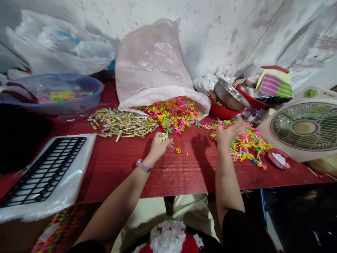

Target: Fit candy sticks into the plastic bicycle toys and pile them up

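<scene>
Wrapped sticks (163,137) sit in a small bunch in the person's left hand (158,147), its fingers curled around them just above the red tabletop (126,175). A watch with a mauve strap (143,166) circles that wrist. The right hand (229,133) is raised and partly open, palm up, over a heap of neon plastic pieces (247,144); whether it has hold of anything cannot be told. A single yellow piece (178,150) lies on the table between the hands.

Closest of all, a red-and-white fluffy cloth (168,239) lies on the person's lap. On the table's left, a black plastic grid (44,168) rests on a clear plastic sheet (81,158). Just beyond the right-hand heap, a small red dish (276,154) holds something white.

Farther on, a loose spread of more wrapped sticks (123,123) lies beside a larger neon pile (171,114), which spills from the mouth of a translucent pinkish sack (152,59). At far left, a clear blue basin (94,88) holds neon pieces across its bottom. To the right, a steel bowl (229,94) sits tilted against a red bowl (221,111) holding brownish bits. A box fan (302,126) stands at the table's right end.
</scene>
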Demonstrator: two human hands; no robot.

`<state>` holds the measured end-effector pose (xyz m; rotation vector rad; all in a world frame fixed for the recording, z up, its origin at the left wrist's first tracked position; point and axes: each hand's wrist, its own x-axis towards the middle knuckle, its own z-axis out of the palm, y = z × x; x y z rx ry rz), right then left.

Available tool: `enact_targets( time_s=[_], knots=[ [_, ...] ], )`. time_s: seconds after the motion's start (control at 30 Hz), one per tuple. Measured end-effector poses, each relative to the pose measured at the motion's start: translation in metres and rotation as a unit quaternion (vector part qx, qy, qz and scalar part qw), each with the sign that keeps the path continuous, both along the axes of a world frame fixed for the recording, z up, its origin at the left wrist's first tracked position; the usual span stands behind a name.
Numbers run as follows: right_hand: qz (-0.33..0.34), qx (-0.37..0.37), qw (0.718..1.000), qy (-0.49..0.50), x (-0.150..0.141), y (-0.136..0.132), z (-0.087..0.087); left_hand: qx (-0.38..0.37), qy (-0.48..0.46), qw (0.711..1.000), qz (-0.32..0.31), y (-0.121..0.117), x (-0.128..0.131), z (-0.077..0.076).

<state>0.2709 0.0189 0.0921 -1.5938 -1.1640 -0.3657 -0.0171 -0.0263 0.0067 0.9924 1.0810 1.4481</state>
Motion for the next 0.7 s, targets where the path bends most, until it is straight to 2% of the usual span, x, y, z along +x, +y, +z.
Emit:
enact_targets(
  time_s=[0.03, 0.07, 0.1, 0.13, 0.17, 0.27, 0.37, 0.5, 0.53, 0.6, 0.63, 0.7],
  knots=[
    [0.083, -0.035, 0.994, -0.056, -0.017, 0.003, -0.009, -0.008, -0.001, 1.0, -0.005, 0.001, 0.001, -0.001],
    [0.2, -0.096, 0.969, -0.107, -0.037, 0.008, -0.022, -0.015, 0.0, 1.0, -0.011, 0.0, 0.002, -0.002],
    [0.284, -0.177, 0.933, -0.134, -0.059, 0.012, -0.036, -0.023, -0.003, 1.0, -0.018, 0.0, 0.003, -0.002],
    [0.305, -0.248, 0.911, -0.126, -0.08, 0.018, -0.05, -0.03, -0.009, 0.999, -0.027, -0.002, 0.003, -0.002],
    [0.294, -0.295, 0.903, -0.109, -0.099, 0.023, -0.062, -0.037, -0.017, 0.999, -0.036, -0.003, 0.002, -0.002],
    [0.25, -0.355, 0.893, -0.115, -0.133, 0.038, -0.084, -0.051, -0.041, 0.996, -0.053, -0.007, -0.003, 0.001],
    [0.238, -0.389, 0.879, -0.14, -0.138, 0.042, -0.081, -0.053, -0.033, 0.997, -0.051, -0.008, -0.007, 0.003],
    [0.234, -0.4, 0.875, -0.138, -0.127, 0.029, -0.067, -0.021, 0.008, 0.999, -0.042, -0.004, -0.008, -0.002],
    [0.258, -0.386, 0.877, -0.121, -0.124, 0.023, -0.065, -0.009, 0.02, 0.999, -0.04, -0.003, -0.008, -0.005],
    [0.352, -0.335, 0.873, -0.029, -0.12, 0.012, -0.063, 0.005, 0.045, 0.998, -0.037, -0.002, -0.007, -0.008],
    [0.41, -0.304, 0.859, 0.04, -0.12, 0.006, -0.063, 0.007, 0.055, 0.998, -0.035, -0.003, -0.007, -0.008],
    [0.505, -0.256, 0.805, 0.178, -0.12, -0.003, -0.066, 0.008, 0.069, 0.997, -0.036, -0.005, -0.006, -0.007]
  ],
)
